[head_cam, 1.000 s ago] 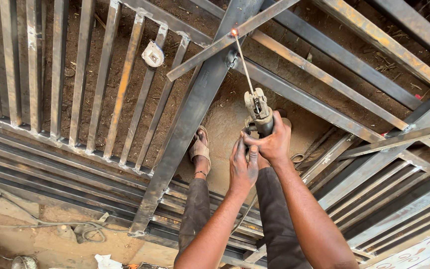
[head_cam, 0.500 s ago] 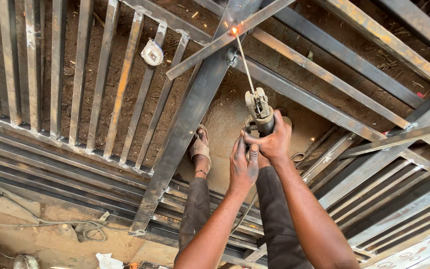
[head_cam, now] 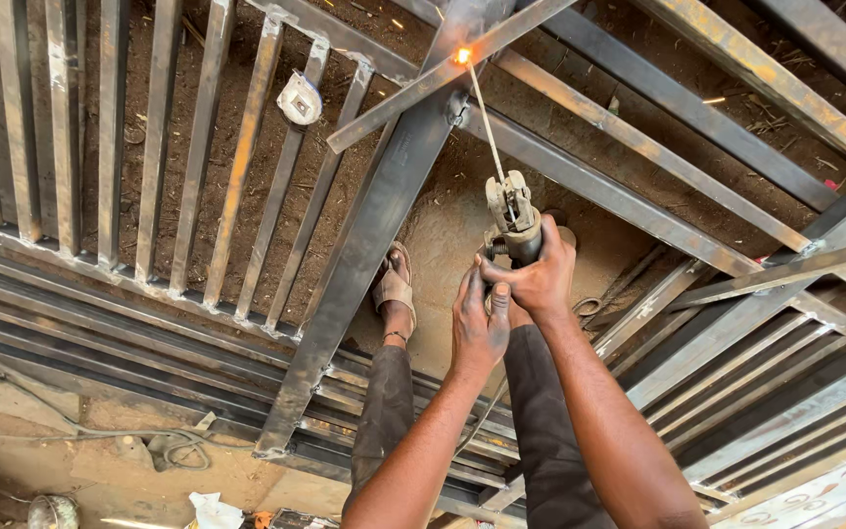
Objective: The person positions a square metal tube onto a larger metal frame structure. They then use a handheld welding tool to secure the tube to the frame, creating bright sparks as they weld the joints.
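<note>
Head view is showing rusty steel bars (head_cam: 364, 245) lying over dirt floor (head_cam: 452, 245), both hands, right hand (head_cam: 536, 279) and left hand (head_cam: 479, 328), clamping tight around electrode holder (head_cam: 513, 211), rod (head_cam: 487, 122) sparking.

Both hands (head_cam: 511, 294) clenched together, arms outstretched

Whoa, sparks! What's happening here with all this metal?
A person stands inside a steel frame lying on the dirt and welds it. The right hand grips the electrode holder, and the left hand steadies it from below. The thin welding rod reaches up to a flat bar, where its tip glows orange.
</note>
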